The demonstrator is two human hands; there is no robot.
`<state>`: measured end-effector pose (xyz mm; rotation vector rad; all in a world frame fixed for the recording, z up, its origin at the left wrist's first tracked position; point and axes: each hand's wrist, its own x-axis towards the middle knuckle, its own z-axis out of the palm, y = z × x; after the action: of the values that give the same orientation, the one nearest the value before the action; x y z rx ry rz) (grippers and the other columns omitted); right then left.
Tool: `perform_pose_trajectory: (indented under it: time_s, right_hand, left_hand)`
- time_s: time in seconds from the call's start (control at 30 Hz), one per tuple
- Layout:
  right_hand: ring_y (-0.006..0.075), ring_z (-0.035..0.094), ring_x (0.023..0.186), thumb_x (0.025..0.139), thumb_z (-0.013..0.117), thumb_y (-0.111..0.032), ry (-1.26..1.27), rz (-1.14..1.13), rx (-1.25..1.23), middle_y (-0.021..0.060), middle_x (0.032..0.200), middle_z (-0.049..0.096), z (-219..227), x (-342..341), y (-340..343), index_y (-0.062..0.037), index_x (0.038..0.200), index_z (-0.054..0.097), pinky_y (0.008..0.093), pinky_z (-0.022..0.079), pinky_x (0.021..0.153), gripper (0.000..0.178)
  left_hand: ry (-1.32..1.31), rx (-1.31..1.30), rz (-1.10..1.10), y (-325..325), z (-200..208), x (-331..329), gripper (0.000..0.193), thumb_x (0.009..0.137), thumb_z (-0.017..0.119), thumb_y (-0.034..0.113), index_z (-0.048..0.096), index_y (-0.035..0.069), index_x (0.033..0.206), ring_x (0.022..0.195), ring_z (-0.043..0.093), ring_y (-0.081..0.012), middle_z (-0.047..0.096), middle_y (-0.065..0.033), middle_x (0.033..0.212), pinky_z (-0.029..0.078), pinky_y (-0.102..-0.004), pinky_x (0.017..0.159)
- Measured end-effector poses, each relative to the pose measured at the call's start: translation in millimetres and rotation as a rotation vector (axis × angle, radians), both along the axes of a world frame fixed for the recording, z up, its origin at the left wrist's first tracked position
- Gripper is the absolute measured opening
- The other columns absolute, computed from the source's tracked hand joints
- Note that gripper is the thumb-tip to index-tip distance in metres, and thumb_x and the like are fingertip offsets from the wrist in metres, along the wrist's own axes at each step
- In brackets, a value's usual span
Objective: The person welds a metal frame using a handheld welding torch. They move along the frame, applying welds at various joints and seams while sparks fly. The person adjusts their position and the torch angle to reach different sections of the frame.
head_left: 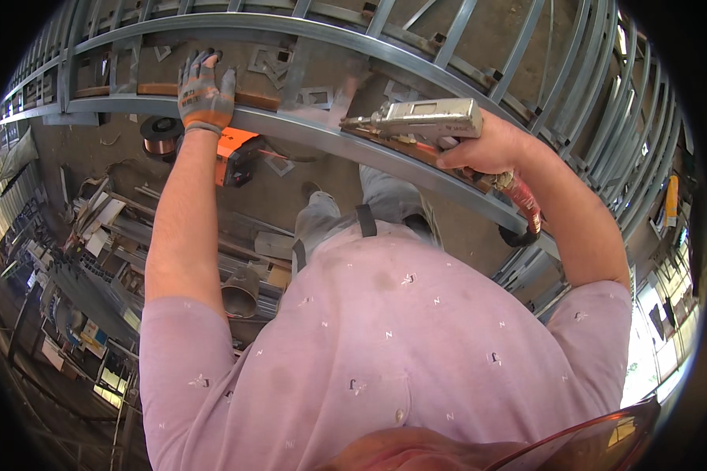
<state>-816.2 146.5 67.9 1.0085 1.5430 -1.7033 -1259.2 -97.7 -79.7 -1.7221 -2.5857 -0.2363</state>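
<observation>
My left hand (205,92), in a grey and orange work glove, rests flat on a long grey steel rail (291,125) with its fingers stretched out. My bare right hand (496,144) is wrapped round the grip of a silver, gun-shaped tool that looks like a welding gun (428,120). Its dark nozzle points left, just above the rail. A red-wrapped hose or cable (522,200) hangs below the grip. Pale haze blurs the rail left of the nozzle.
Beyond the rail extends a frame of parallel steel bars (456,35). Under my left forearm lie an orange machine (238,155) and a spool of copper-coloured wire (161,140). A metal pipe (240,294) and scrap pieces lie at left. More bars (636,141) stack up at right.
</observation>
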Motion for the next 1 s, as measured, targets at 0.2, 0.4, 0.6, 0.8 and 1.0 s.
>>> perform_pose_trajectory:
  time_s: [0.2,0.4,0.6,0.8,1.0]
  right_hand:
    - [0.015,0.071,0.074,0.086,0.089,-0.01,0.059,0.095,0.034,0.0048,0.099,0.078,-21.4,2.5,-1.0,-0.0071,0.139,0.074,0.0351,0.062,0.071,0.055]
    - [0.0156,0.072,0.076,0.086,0.09,-0.014,-0.004,0.071,-0.016,0.0058,0.101,0.079,-17.0,-2.8,0.1,-0.009,0.14,0.074,0.0351,0.063,0.072,0.057]
    - [0.0163,0.073,0.081,0.085,0.09,-0.015,0.064,0.077,0.045,0.0066,0.104,0.081,-24.8,4.6,-3.7,-0.0096,0.139,0.075,0.0353,0.064,0.075,0.056]
    - [0.0184,0.075,0.092,0.083,0.089,-0.015,-0.001,0.111,0.041,0.009,0.11,0.082,-13.9,-2.3,-1.9,-0.01,0.138,0.077,0.0356,0.064,0.086,0.057]
    - [0.0228,0.075,0.107,0.08,0.09,-0.012,0.009,0.11,0.103,0.0101,0.122,0.083,-10.3,-0.3,-5.9,-0.0083,0.141,0.075,0.0364,0.06,0.102,0.063]
  left_hand:
    - [0.007,0.012,-0.03,1.5,2.0,0.6,0.04,0.103,0.075,0.035,0.071,0.015,0.138,0.143,0.062,-0.0421,0.071,-0.0168,0.146,0.049,-0.0537,0.122]
    - [-0.008,0.036,-0.031,-0.7,1.9,1.4,0.039,0.103,0.076,0.032,0.071,0.015,0.137,0.143,0.061,-0.0423,0.072,-0.0165,0.145,0.049,-0.0544,0.121]
    - [-0.022,0.034,-0.027,0.7,0.7,0.7,0.038,0.102,0.077,0.032,0.07,0.016,0.136,0.143,0.062,-0.0419,0.072,-0.0155,0.145,0.049,-0.0541,0.121]
    - [-0.039,0.037,-0.014,-0.4,-0.3,1.4,0.038,0.101,0.077,0.03,0.07,0.016,0.136,0.14,0.064,-0.0419,0.073,-0.0152,0.142,0.05,-0.0536,0.12]
    - [-0.022,0.049,-0.029,0.7,-0.3,0.4,0.037,0.1,0.077,0.03,0.071,0.016,0.134,0.137,0.065,-0.0421,0.074,-0.0148,0.14,0.051,-0.0532,0.119]
